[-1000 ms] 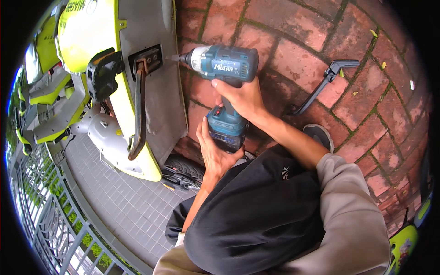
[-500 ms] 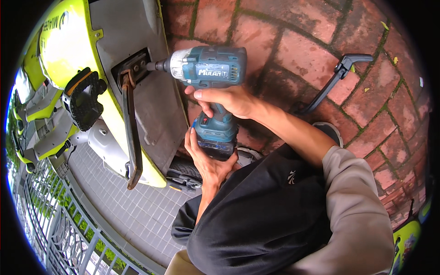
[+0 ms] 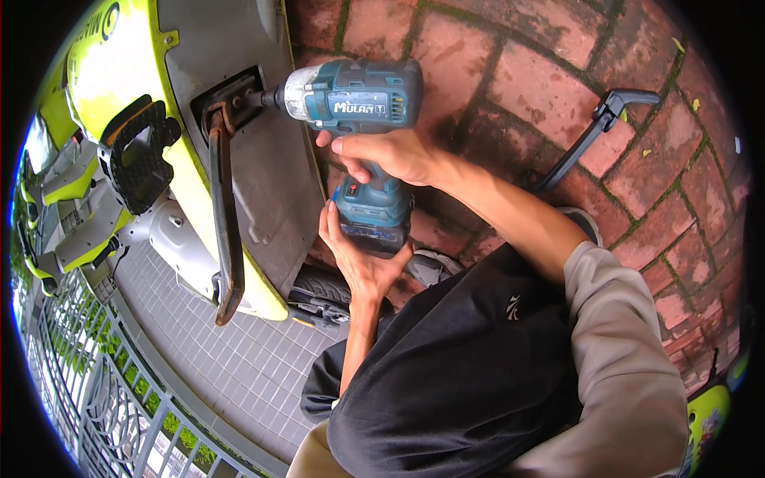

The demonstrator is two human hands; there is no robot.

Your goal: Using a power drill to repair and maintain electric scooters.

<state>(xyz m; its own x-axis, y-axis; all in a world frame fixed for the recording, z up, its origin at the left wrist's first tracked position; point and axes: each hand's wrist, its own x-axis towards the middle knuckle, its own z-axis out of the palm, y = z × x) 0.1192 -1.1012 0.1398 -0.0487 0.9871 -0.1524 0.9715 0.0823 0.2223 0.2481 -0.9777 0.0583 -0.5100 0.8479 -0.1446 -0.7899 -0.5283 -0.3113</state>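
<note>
A teal cordless impact driver (image 3: 362, 95) lies level in front of me. Its socket end meets the bolted bracket (image 3: 229, 103) of a dark metal kickstand (image 3: 226, 231), set in the grey underside of a yellow-green two-wheeler (image 3: 179, 119). My right hand (image 3: 398, 157) is closed around the driver's handle, its fingers near the trigger. Under the battery base is my left hand (image 3: 362, 259), thumb and fingers on opposite sides of it. The socket and driver nose partly hide the bolt they touch.
A black pedal (image 3: 137, 155) juts out left of the kickstand. A black crank-like bar (image 3: 586, 135) rises from the red brick paving (image 3: 550, 95) at right. A wheel (image 3: 323, 283) is near my left hand. More two-wheelers and a metal railing (image 3: 151, 406) stand at left.
The driver and both hands have moved slightly upward and left in the view. The socket end now sits closer against the bracket's bolt. Both hands keep their hold.
</note>
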